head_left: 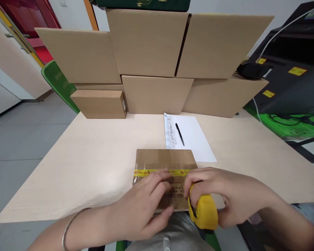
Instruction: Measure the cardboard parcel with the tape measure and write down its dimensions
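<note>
At the near edge of the desk [94, 150] lies the box [163, 158], left grip [143, 202] loosely spread over it; right grip [222, 190] clasps a yellow tape measure [206, 213]. Slack hold could drop it; uneven pressing could skew the box.

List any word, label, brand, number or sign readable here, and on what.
None reads clearly.
Yellow tape on the taped box: red characters, too blurred.
Printed block on that box: too blurred.
Printed paper: dense text, too small.
White label on the small carton: too small.
Yellow stickers on the dark machine: too small.
Green case: gold marks, cut off.
</note>
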A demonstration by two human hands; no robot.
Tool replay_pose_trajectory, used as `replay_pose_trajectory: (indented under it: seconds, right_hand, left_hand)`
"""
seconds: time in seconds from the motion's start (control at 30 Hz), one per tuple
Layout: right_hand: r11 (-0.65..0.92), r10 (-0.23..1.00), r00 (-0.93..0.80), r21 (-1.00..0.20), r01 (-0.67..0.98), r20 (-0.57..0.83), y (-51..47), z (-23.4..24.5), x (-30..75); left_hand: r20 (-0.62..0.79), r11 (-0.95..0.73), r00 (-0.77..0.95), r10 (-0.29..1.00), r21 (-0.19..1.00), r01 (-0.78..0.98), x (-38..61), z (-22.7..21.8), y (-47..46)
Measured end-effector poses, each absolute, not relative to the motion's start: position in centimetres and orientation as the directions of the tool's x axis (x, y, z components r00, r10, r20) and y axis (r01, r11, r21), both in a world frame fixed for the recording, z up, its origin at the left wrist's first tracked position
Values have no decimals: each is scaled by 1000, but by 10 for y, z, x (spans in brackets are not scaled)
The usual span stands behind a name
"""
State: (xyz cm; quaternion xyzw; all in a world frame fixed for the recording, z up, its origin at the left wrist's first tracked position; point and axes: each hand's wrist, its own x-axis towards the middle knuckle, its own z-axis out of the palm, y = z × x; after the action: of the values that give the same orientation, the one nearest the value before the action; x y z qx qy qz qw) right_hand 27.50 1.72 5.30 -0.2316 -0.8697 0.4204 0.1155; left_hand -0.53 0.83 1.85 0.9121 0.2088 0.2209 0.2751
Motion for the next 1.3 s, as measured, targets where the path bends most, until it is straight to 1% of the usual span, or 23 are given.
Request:
replay_pose_trajectory:
  seconds: [0.07,0.13,0.23,0.3,0.43,0.6,0.87,1.07,1.17,1.23,1.3]
  right_hand:
    - [544,502,-864,-762,350,-38,14,49,269]
    - [551,520,-853,-746,375,-44,17,48,267]
    - [529,532,-846,-762,374,-46,29,47,270]
    - [508,525,-850,-785,353,-42,45,47,274]
    - [526,525,-851,-783,332,-9,92,44,284]
    - [512,612,-791,-767,386,10,152,35,296]
    - [492,583,-813,-799,345,8,179,13,296]
    - [513,611,-791,-781,356,41,166,34,294]
    - [541,574,-818,-768,343,39,138,45,287]
    - [549,542,-841,-762,345,10,109,47,279]
    - [548,525,-851,-756,357,-22,78,45,274]
  left_hand:
    - [261,-794,841,474,538,281,3,10,4]
    - [262,-835,859,440,470,285,6,0,5]
    - [285,-903,890,356,351,249,5,-6,7]
    - [266,-929,913,308,291,229,4,-4,7]
    - [206,-934,928,310,247,258,7,-2,6]
    - [183,-938,931,316,206,278,7,-5,5]
    - [173,-939,932,318,195,284,6,-6,6]
    - [210,-938,925,317,216,272,9,-3,7]
    - [264,-941,916,303,236,243,8,-5,8]
    - [278,-936,911,304,266,231,8,-5,7]
    - [285,-907,899,331,358,221,5,-5,6]
